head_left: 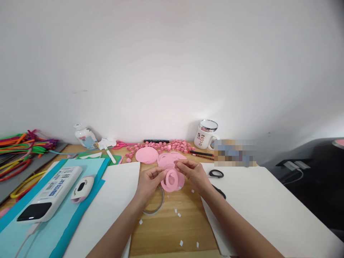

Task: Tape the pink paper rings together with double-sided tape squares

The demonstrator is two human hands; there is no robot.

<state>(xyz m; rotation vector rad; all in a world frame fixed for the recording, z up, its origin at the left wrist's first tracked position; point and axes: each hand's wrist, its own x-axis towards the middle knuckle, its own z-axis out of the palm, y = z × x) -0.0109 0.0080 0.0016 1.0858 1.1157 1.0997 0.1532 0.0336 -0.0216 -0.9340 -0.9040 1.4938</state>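
Observation:
A pink paper spiral [172, 171] hangs in loops between my hands, above the wooden table. My left hand [151, 181] pinches its left side between thumb and fingers. On the other side, my right hand [192, 173] has thumb and forefinger closed on a strip of it at the upper right. Just beyond lies a pile of cut pink paper [170, 156], and left of that some pink paper circles [146, 155]. Small rolled pink paper roses [177, 145] spread along the wall. A roll of tape [162, 200] lies partly hidden beneath my left hand.
Black-handled scissors [216, 173] lie partly under my right forearm on white paper [255, 204]. A mug [203, 138] and pencils stand or lie at the back. On the left are a white device [51, 193], a bottle [85, 137] and coloured pipe cleaners [29, 147].

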